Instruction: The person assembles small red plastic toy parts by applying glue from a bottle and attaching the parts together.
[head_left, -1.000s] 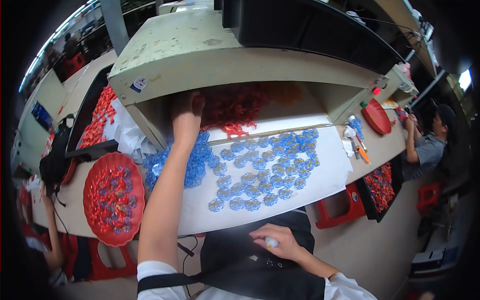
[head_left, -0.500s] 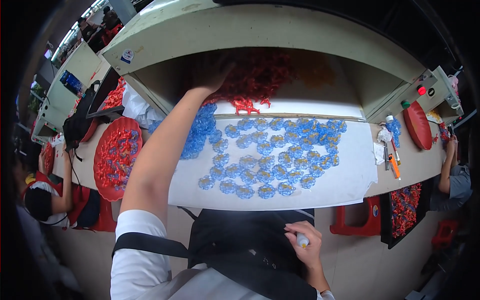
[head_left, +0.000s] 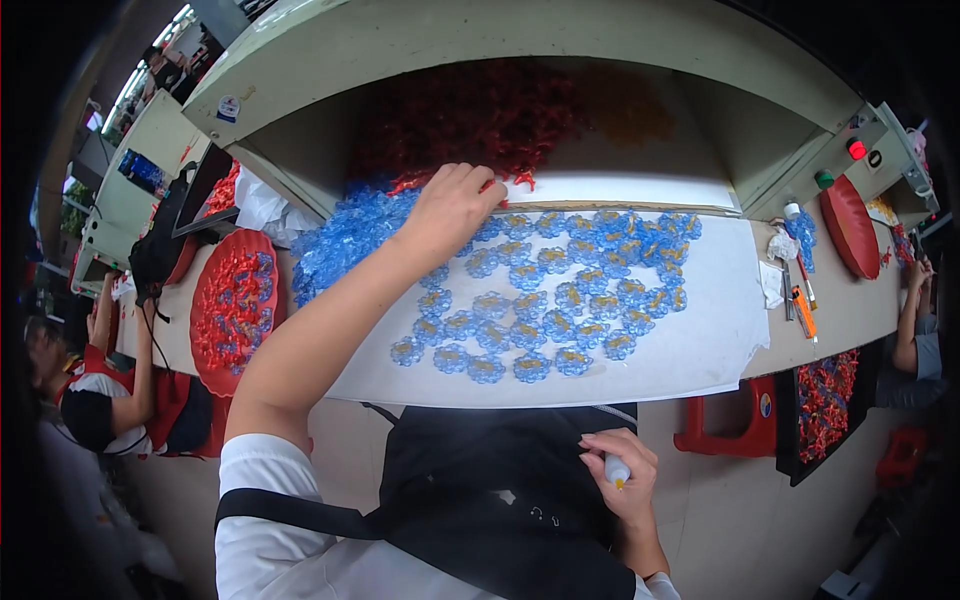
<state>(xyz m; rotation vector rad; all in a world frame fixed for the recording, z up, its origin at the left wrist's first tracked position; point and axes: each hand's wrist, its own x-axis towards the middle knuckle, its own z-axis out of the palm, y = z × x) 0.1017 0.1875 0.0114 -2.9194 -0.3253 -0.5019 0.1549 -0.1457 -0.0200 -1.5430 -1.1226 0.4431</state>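
Observation:
My left hand (head_left: 458, 205) is at the front lip of the cabinet, its fingers curled down, with bits of red plastic piece (head_left: 488, 186) showing at the fingertips. Behind it lies a dark heap of small red plastic pieces (head_left: 460, 115) inside the cabinet. Low in front of my apron, my right hand (head_left: 625, 475) grips a small white squeeze bottle (head_left: 617, 470) with a yellow tip. Clear blue flower-shaped plastic pieces (head_left: 531, 367) with yellowish centres are spread in rows on a white sheet (head_left: 700, 350). A pile of clear blue pieces (head_left: 350, 235) is partly covered by my left forearm.
A red scalloped tray (head_left: 205, 345) of red and blue pieces stands left. To the right are an orange cutter (head_left: 803, 312), a red dish (head_left: 850, 230) and a black tray (head_left: 790, 455) of pieces. The cabinet's top edge (head_left: 520, 50) overhangs the worktop. Co-workers sit on both sides.
My left hand has come out of the cabinet toward the white sheet, with red at its fingertips. The right hand still holds the bottle, and the view has shifted slightly.

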